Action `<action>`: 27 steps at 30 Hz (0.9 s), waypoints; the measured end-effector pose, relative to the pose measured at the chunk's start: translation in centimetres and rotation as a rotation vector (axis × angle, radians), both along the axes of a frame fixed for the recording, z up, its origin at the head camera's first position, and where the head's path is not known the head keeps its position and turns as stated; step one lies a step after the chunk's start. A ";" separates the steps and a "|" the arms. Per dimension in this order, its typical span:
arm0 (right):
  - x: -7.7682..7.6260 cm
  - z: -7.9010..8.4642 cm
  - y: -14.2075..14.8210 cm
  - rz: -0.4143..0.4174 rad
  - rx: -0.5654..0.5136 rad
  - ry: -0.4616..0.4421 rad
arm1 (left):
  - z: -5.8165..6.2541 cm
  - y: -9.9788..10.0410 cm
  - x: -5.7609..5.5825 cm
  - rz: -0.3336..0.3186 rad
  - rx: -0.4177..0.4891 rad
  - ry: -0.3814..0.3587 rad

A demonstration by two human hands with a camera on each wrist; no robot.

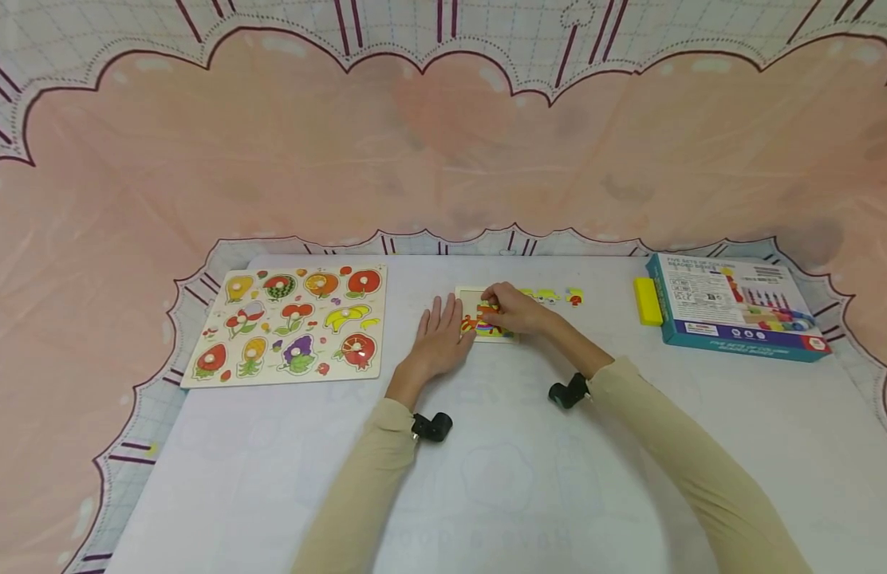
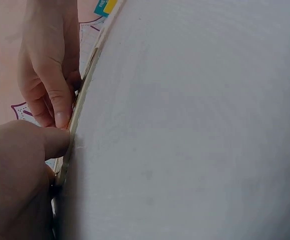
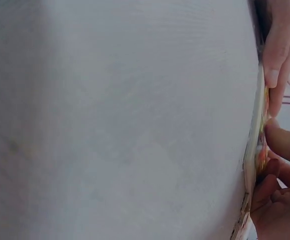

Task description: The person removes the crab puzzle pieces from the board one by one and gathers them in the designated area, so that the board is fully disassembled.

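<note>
A small wooden puzzle tray with colourful pieces in it lies on the white table. My left hand lies with straight fingers across the tray's left side. Over the tray's right part, my right hand bends its thumb and fingers onto an orange-red puzzle piece, which it pinches; the fingers partly hide it. The right wrist view shows the right thumb and curled fingers at the tray's edge, close to the left hand. Several yellow-green puzzle pieces lie in a row behind the right hand.
A larger fruit puzzle board lies at the left. On the right are a blue-green boxed set and, against its left side, a yellow block. A patterned peach cloth hangs behind the table.
</note>
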State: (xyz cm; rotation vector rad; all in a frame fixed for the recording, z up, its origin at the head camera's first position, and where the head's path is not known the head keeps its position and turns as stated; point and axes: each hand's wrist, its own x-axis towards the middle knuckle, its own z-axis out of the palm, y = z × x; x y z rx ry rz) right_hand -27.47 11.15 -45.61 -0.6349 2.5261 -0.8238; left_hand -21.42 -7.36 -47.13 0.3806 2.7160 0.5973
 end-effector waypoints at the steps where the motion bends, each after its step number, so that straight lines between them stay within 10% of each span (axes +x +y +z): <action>1: 0.0 0.0 0.0 0.005 -0.001 0.002 | 0.0 0.0 0.0 0.000 0.001 0.002; 27: 0.0 -0.1 0.0 0.036 0.006 0.044 | -0.1 -0.1 0.0 -0.002 0.005 0.003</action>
